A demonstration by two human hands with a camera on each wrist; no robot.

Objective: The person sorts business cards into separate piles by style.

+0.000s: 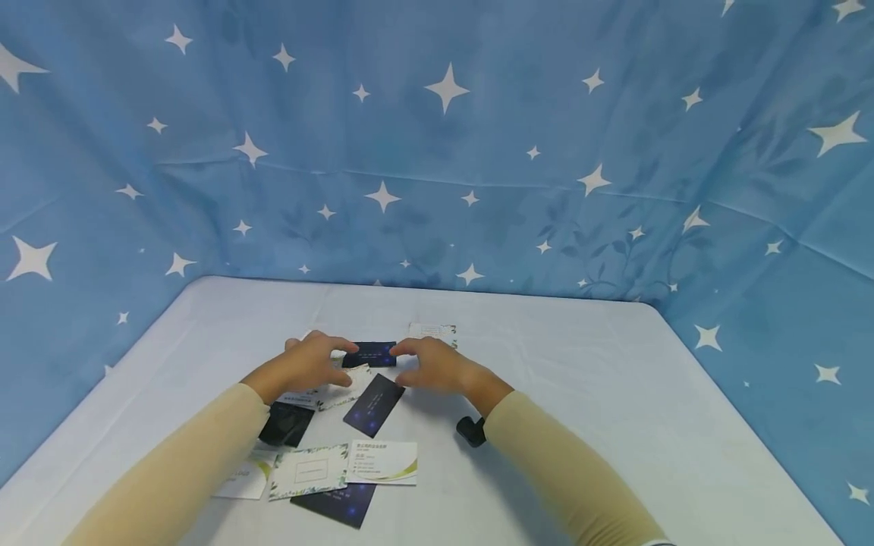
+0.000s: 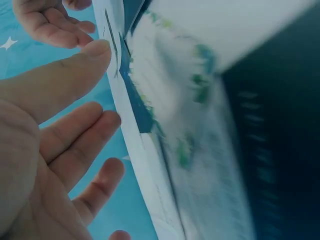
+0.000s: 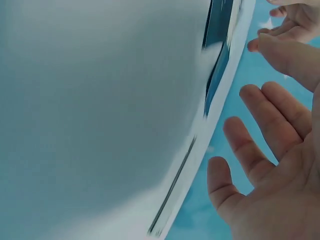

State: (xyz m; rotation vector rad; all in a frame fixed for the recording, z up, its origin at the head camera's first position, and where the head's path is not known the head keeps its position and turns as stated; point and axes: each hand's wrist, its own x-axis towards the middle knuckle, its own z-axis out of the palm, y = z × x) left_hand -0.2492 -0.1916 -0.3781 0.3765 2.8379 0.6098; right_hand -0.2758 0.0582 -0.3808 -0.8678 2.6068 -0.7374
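Note:
A dark blue card (image 1: 369, 355) lies flat on the white table between my two hands. At its left end is my left hand (image 1: 315, 365), fingers spread and thumb apart over a floral-bordered card (image 1: 344, 388). My right hand (image 1: 437, 367) is at the card's right end, its fingers parted too. Whether the fingertips touch the card cannot be told. In the left wrist view my left hand (image 2: 60, 135) shows slightly bent fingers around nothing; in the right wrist view the right hand (image 3: 275, 145) looks the same. Another dark blue card (image 1: 373, 406) lies tilted just nearer.
Nearer lie a black card (image 1: 286, 424), a floral-edged card (image 1: 309, 472), a white card with green curve (image 1: 382, 462), a similar card (image 1: 246, 476) and a dark card (image 1: 339, 504). Behind my right hand is another floral card (image 1: 433, 332). A starry blue curtain (image 1: 437, 152) hangs behind.

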